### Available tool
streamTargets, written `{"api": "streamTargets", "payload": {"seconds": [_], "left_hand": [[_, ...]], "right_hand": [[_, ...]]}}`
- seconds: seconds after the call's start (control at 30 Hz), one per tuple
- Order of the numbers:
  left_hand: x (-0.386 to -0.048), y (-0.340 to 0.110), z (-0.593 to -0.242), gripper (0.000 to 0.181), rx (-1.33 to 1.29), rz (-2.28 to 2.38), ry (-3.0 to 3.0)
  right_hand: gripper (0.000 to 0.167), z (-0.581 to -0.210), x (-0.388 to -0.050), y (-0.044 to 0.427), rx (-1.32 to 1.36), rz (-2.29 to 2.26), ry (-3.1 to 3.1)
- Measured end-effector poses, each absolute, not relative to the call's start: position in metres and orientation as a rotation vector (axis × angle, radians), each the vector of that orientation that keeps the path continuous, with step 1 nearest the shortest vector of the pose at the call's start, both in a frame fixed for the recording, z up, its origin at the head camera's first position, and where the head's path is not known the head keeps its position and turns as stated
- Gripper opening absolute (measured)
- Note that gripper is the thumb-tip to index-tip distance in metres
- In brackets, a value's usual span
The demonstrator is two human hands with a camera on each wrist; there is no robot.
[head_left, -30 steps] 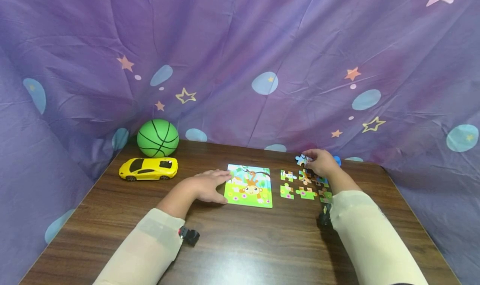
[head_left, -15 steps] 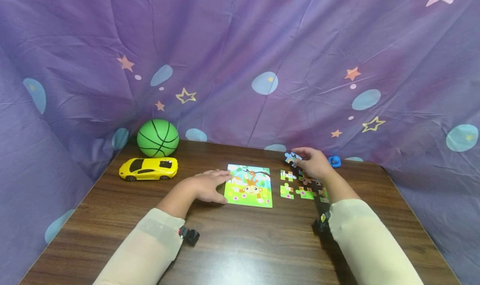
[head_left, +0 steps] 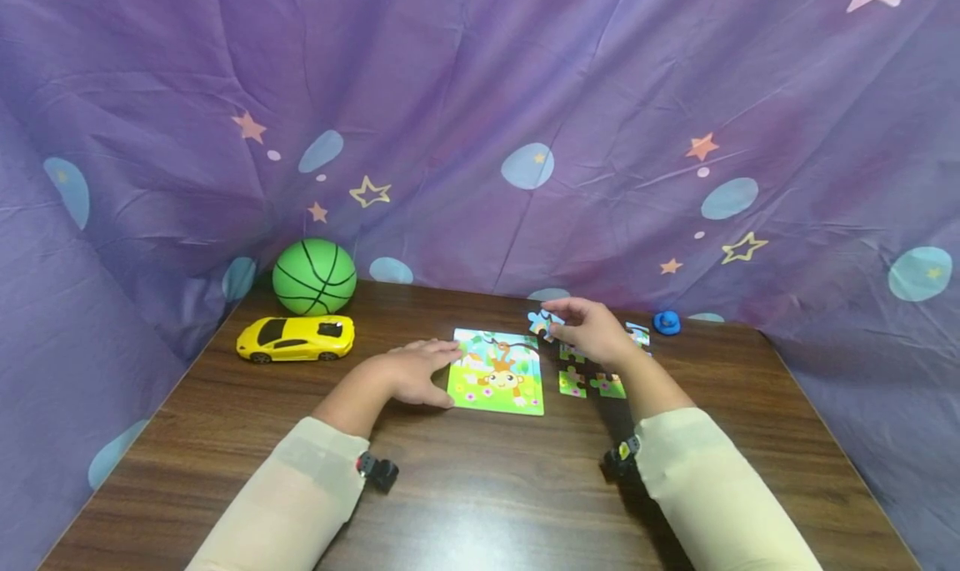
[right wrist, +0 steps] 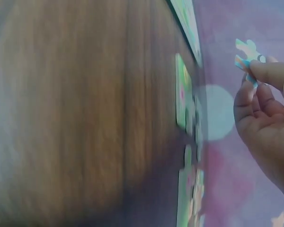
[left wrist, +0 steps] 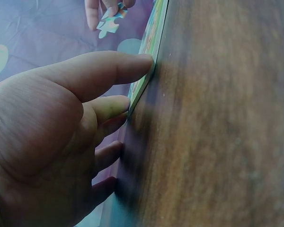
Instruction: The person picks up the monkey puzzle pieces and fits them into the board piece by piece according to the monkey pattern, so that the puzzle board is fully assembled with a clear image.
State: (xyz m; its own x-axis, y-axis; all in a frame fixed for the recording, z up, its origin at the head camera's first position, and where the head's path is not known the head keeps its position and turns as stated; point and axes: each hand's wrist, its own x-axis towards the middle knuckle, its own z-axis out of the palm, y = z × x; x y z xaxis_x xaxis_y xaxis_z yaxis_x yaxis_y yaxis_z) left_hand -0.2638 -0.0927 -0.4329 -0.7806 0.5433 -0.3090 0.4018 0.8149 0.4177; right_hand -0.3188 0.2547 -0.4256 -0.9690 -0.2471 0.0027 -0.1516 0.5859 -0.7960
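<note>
Brown wood (head_left: 480, 463) below; pinching piece (head_left: 540, 325) with right hand (head_left: 592, 331) near board (head_left: 491, 379), touching board's left edge with spread left hand (head_left: 412, 375).

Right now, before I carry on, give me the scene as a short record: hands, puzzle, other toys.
left hand: touching the left edge of the monkey board
right hand: pinching a puzzle piece, raised off the table
loose pieces: right of the board, partly hidden by the right hand
back left: green ball behind yellow car
back right: small blue object
</note>
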Motion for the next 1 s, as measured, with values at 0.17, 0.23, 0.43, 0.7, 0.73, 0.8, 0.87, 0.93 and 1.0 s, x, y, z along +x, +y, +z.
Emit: {"api": "streamTargets", "payload": {"seconds": [0.17,0.23,0.43,0.7,0.73,0.8,0.87,0.93,1.0], "left_hand": [[-0.264,-0.093,-0.433,0.089,0.704,0.467,2.580],[-0.264,-0.093,-0.433,0.090,0.707,0.469,2.582],[-0.264,-0.093,-0.433,0.090,0.716,0.474,2.584],[-0.264,-0.092,-0.433,0.090,0.718,0.480,2.585],[-0.264,-0.092,-0.433,0.090,0.717,0.481,2.585],[-0.264,-0.093,-0.433,0.091,0.717,0.480,2.586],[-0.264,-0.093,-0.434,0.090,0.718,0.476,2.588],[-0.264,-0.093,-0.434,0.090,0.719,0.474,2.589],[-0.264,-0.093,-0.434,0.090,0.718,0.473,2.588]], "right_hand": [[0.041,-0.426,-0.314,0.239,-0.390,-1.298,2.693],[0.040,-0.427,-0.313,0.235,-0.415,-1.279,2.695],[0.039,-0.429,-0.313,0.222,-0.456,-1.258,2.681],[0.039,-0.434,-0.316,0.203,-0.460,-1.204,2.573],[0.038,-0.435,-0.316,0.201,-0.446,-1.193,2.569],[0.036,-0.436,-0.318,0.197,-0.456,-1.151,2.589],[0.033,-0.438,-0.320,0.193,-0.480,-1.076,2.643],[0.031,-0.437,-0.321,0.189,-0.501,-1.000,2.689],[0.029,-0.437,-0.321,0.186,-0.509,-0.929,2.718]]}}
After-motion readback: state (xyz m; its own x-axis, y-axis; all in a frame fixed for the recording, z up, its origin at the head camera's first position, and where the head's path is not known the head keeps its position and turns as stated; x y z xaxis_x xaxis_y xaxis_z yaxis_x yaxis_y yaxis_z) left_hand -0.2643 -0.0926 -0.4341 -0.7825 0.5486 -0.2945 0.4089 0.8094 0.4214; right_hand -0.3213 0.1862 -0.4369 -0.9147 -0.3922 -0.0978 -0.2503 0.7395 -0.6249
